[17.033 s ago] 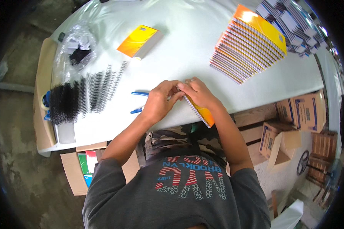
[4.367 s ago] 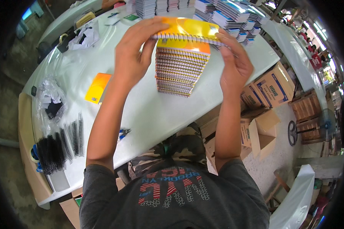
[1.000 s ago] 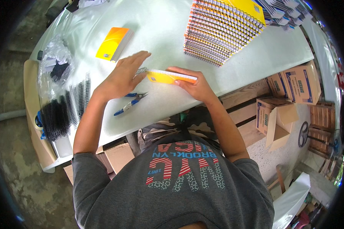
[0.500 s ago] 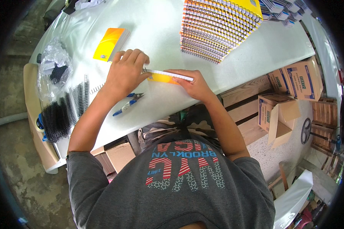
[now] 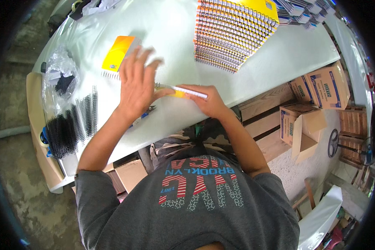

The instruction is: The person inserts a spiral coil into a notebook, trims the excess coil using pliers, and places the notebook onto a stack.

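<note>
My right hand [image 5: 210, 101] grips a small yellow notebook [image 5: 180, 93] by its right end, with its white page edges turned up. A thin wire coil shows at the notebook's left end, by my left thumb. My left hand [image 5: 136, 85] is open, its fingers raised, spread and blurred, and its thumb reaches to the notebook. To the left of these fingers, a stretch of wire coil [image 5: 111, 75] shows below a yellow-orange notepad stack [image 5: 120, 52]; whether it joins the notebook is hidden. Pliers with blue handles [image 5: 142, 115] lie partly behind my left wrist.
Many black binding coils [image 5: 64, 129] lie at the table's left side, below a clear plastic bag [image 5: 60, 75]. A big stack of spiral notebooks [image 5: 233, 39] stands at the back, with blue-white ones [image 5: 306, 12] beside it. Cardboard boxes [image 5: 327, 87] stand off the right edge.
My left hand has opened, its fingers spreading away from the notebook's left end. The coil's free stretch has swung up toward the yellow notepad stack. My right hand still grips the notebook, slightly lower.
</note>
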Tool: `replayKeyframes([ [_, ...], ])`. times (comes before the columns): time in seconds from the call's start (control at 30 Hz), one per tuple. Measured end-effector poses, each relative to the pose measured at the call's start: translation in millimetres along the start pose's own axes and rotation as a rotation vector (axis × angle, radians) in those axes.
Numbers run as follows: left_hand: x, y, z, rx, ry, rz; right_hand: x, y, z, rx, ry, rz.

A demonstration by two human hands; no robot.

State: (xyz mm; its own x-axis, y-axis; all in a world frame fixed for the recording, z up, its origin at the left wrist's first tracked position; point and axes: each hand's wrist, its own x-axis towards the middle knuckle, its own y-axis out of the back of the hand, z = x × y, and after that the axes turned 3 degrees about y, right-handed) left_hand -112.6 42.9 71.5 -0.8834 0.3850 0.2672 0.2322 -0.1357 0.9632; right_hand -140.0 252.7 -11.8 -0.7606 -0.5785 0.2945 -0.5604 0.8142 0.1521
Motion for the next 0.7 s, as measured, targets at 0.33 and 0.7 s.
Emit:
replayKeyframes([
  [0.33, -44.1, -31.4, -1.8, 0.1, 0.12, 0.664, -26.2, -24.6, -39.1, -0.061, 0.108, 0.014],
  [0.7, -18.9, -8.5, 9.9, -0.025, 0.077, 0.848, -29.7, -35.8, -35.4, -0.155, 0.335, -0.037],
])
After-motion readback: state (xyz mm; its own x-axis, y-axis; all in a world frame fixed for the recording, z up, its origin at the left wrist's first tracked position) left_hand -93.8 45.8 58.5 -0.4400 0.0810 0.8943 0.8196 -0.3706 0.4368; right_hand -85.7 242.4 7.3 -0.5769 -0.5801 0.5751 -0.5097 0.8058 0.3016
